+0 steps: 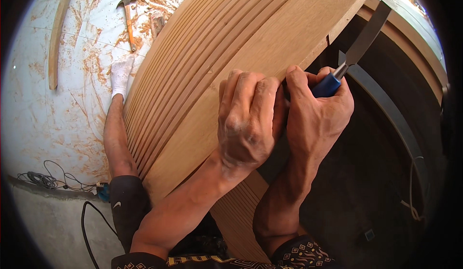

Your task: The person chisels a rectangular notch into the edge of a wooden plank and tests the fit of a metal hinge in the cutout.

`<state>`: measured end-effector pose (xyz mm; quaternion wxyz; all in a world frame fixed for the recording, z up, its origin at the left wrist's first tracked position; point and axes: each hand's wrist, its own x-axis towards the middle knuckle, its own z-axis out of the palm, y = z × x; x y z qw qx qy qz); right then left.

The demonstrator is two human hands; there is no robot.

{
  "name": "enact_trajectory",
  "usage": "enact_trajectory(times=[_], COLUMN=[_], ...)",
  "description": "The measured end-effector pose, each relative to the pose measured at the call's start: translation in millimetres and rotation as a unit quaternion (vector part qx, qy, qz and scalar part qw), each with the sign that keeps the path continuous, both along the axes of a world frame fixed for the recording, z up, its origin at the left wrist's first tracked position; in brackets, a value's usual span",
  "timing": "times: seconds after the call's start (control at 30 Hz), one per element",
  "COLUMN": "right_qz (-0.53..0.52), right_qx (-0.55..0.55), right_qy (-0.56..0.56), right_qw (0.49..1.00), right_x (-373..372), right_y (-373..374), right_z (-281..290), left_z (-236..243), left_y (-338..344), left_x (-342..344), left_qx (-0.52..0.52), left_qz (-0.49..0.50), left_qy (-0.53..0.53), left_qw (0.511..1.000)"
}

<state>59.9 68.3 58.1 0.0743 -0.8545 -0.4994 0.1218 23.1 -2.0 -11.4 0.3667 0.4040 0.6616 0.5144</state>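
Observation:
A slatted wooden panel (207,66) runs diagonally in front of me, with a broad smooth board (289,32) along its right side. My left hand (248,119) is closed over this board near its right edge, fingers curled; what lies inside the grip is hidden. Close beside it, my right hand (318,102) is wrapped round a blue-handled tool (329,84). The tool has a shiny metal neck, and a flat dark blade extends from it toward the upper right. My right thumb is at the board's edge.
At the far left a claw hammer (128,20) lies among wood shavings, near a wooden strip (60,37). My white-socked foot (120,73) rests beside the panel. Coiled black cable (43,179) lies lower left. Curved frame pieces (390,110) stand at right.

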Motion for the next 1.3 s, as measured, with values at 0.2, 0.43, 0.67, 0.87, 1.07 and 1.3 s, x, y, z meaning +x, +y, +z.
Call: enact_trajectory(times=[0.2,0.43,0.67,0.87,1.07,1.3], right_qz=[-0.01,-0.023,-0.006,0.009,-0.011,-0.021], right_qx=[-0.011,-0.007,0.0,0.008,-0.003,0.012], right_qy=[0.0,0.032,0.045,0.034,0.053,0.068], right_qw=[1.0,0.999,0.999,0.999,0.999,0.997], right_x=[-0.5,6.0,5.3,4.7,7.3,8.4], right_y=[2.1,0.0,-1.0,-1.5,-1.3,-2.3], right_z=[0.1,-1.1,-1.7,-1.2,-0.1,-3.2], left_z=[1.4,1.5,0.1,4.5,8.2,5.6], left_y=[-1.0,-1.1,-0.4,0.8,4.3,6.5], left_x=[-0.5,-1.4,-2.1,-4.4,-4.8,-7.2], left_qx=[-0.006,0.007,-0.006,-0.026,-0.073,-0.047], left_qz=[-0.005,0.006,-0.012,-0.043,-0.031,-0.036], left_qy=[0.001,0.004,0.018,0.01,-0.024,-0.022], left_qw=[1.0,1.0,1.0,0.999,0.997,0.998])
